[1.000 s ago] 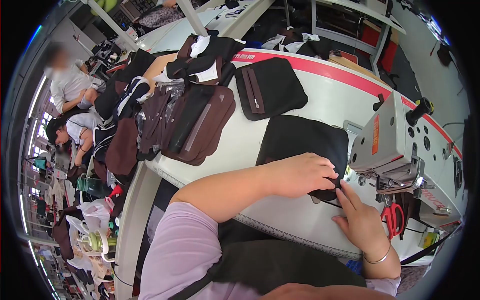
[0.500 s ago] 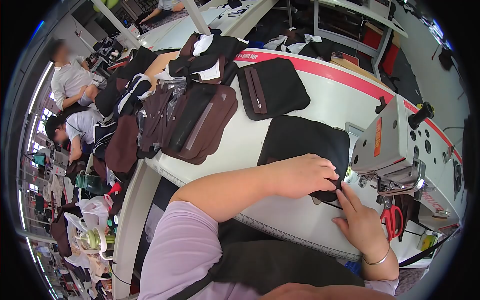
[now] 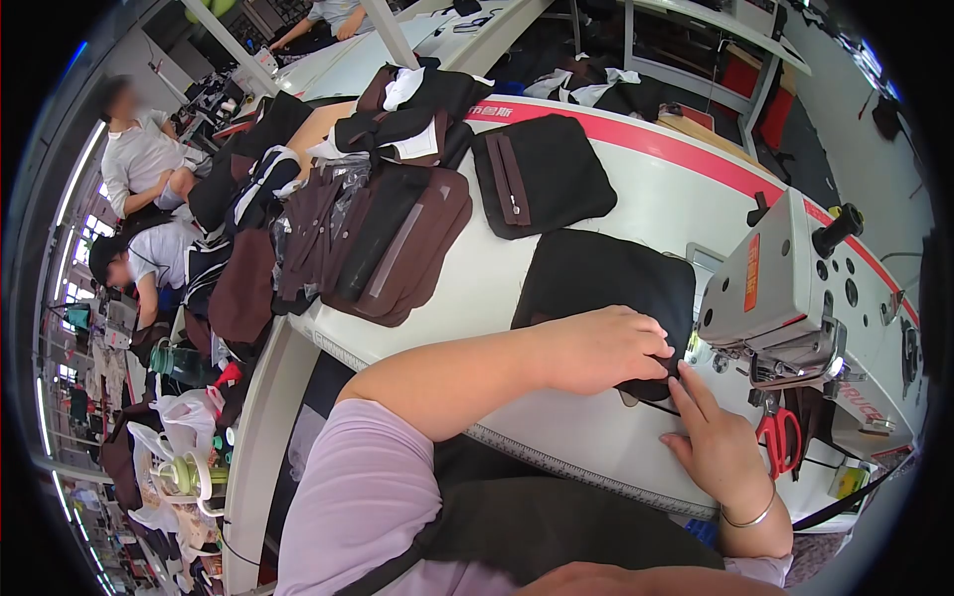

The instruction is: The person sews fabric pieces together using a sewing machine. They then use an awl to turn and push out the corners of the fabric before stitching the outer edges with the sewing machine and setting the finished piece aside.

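Note:
A black fabric piece [image 3: 606,278] lies on the white sewing table, its right edge beside the sewing machine [image 3: 770,288]. My left hand [image 3: 616,348] rests on its lower right part, fingers bent and pressed together on the cloth. My right hand [image 3: 715,437] is at the lower right corner, its fingertips touching the cloth edge, thumb apart from the fingers. Behind lies another black piece [image 3: 556,174] with a brown zipper strip [image 3: 507,181]. Red-handled scissors [image 3: 780,440] are just right of my right hand.
Stacked brown and black pieces [image 3: 422,248] and brown zippers [image 3: 316,233] lie at the left of the table. A measuring tape [image 3: 556,465] runs along the front edge. Two people [image 3: 139,159] [image 3: 154,258] sit at the far left, with plastic bags [image 3: 189,422] nearer.
The view has shifted very slightly. My hands and the black cloth keep the same places relative to each other. People in the background have moved a little.

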Demonstrator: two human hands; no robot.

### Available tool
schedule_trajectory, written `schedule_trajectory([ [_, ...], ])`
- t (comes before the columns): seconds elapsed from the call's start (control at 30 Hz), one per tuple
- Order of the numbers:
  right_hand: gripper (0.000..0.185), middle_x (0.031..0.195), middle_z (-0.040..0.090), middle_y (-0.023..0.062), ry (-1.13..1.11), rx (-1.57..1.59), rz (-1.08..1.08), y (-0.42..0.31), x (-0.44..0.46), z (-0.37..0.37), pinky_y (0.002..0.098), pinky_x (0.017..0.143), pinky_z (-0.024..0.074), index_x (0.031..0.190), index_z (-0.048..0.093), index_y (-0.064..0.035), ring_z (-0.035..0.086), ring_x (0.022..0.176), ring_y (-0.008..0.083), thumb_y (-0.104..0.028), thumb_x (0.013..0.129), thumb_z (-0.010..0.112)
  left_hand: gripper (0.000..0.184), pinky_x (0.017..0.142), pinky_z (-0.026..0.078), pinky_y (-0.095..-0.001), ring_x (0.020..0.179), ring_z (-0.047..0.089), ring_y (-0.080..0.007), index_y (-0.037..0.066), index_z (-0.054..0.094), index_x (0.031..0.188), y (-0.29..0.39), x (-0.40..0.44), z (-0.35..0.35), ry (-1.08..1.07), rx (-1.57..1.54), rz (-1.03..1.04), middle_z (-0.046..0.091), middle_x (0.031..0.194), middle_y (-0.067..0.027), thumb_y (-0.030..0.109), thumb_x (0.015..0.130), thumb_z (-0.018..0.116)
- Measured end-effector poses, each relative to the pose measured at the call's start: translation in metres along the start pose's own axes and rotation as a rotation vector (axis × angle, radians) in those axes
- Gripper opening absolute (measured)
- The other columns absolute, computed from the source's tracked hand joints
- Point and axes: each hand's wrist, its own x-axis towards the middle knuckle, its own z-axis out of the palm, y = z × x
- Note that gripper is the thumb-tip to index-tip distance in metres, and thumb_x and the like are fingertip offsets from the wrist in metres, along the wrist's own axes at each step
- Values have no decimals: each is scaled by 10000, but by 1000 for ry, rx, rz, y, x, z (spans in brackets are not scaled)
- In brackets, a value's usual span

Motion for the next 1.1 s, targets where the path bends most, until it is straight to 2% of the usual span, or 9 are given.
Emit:
schedule_trajectory([
  [0.73, 670, 1460, 532, 136, 6, 36, -5, 2, 0, -1, 367, 642, 556, 1321, 580, -12, 692, 750, 293, -191, 725, 828, 365, 1097, 425, -433, 1359, 508, -269, 107, 688, 1254, -1, 0, 1, 33, 19, 27, 604, 1402, -84, 69, 913, 562],
  [0.87, 598, 1455, 540, 124, 52, 80, -41, 5, -1, 0, 389, 674, 567, 1301, 596, -11, 700, 797, 289, -175, 762, 795, 324, 1036, 458, -422, 1277, 563, -279, 86, 687, 1189, -4, 3, 2, 139, 27, 59, 630, 1332, -91, 125, 886, 582],
  [1.0, 597, 1474, 526, 89, 48, 57, -26, 11, -3, 4, 365, 650, 562, 1313, 598, -40, 696, 759, 258, -183, 768, 795, 355, 957, 507, -398, 1158, 595, -283, 53, 680, 1146, 8, 11, -5, 146, 101, 26, 619, 1206, -71, 89, 797, 623],
  [1.1, 597, 1445, 544, 64, 43, 30, -4, 11, -5, 5, 336, 614, 558, 1303, 612, -52, 703, 774, 222, -195, 756, 807, 390, 941, 510, -393, 1128, 601, -273, 38, 679, 1147, 16, 12, -4, 172, 144, 41, 620, 1191, -69, 85, 763, 629],
])
